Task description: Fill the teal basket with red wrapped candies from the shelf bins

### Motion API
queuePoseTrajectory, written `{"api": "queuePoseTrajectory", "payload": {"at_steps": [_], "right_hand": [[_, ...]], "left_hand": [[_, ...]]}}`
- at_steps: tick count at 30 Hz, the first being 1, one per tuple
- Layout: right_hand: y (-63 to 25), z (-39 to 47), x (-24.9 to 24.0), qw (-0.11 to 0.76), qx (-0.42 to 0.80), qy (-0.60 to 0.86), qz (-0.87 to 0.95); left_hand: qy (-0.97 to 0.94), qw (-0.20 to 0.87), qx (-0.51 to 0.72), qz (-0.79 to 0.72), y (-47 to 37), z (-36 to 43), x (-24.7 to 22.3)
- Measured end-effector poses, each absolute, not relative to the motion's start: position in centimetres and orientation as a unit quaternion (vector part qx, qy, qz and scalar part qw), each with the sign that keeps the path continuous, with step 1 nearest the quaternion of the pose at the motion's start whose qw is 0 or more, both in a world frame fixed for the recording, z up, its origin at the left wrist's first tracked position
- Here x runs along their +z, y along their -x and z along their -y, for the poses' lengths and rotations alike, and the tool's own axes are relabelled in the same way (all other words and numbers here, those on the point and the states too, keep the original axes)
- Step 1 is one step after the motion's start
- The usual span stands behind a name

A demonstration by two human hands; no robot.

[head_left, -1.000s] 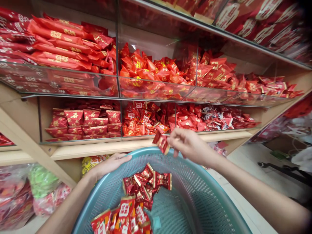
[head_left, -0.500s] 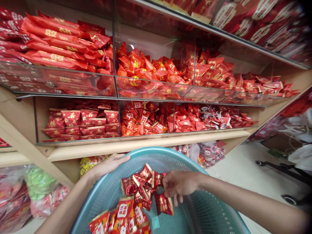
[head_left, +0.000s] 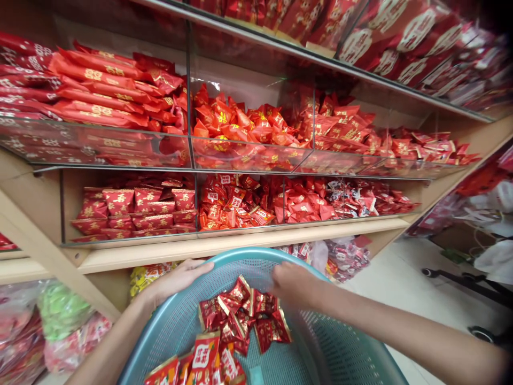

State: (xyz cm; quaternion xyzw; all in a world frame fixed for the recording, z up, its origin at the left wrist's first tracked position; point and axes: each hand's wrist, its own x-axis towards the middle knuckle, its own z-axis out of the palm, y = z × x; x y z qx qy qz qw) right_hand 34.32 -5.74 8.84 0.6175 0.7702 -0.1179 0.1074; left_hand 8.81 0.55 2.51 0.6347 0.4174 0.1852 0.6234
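Filling the teal basket [head_left: 344, 355], red candy packets [head_left: 244, 315] lie heaped.

One teal basket [head_left: 344, 353] sits at 6 o'clock. Two hands are on it: left hand [head_left: 176, 279], right hand [head_left: 294, 283]. Six glass bins [head_left: 240, 155] fill 12 o'clock; the sweets [head_left: 240, 315] are too many to count.

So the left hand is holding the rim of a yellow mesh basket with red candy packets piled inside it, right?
Not quite: the basket is teal, not yellow, as the head view shows. The rest stands: the left hand grips its rim, and red candy packets lie piled inside it.
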Motion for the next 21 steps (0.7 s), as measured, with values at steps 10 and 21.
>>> {"api": "queuePoseTrajectory", "payload": {"at_steps": [10,21], "right_hand": [[-34.3,-3.7,15.2,-0.024,0.101,-0.655,-0.749],[-32.1,-7.4,12.5,-0.014,0.119,-0.646,-0.754]], "left_hand": [[-0.625,0.635,0.194,-0.41,-8.7,-0.5,2.3],[-0.611,0.648,0.199,-0.409,-8.7,-0.4,2.4]]}}
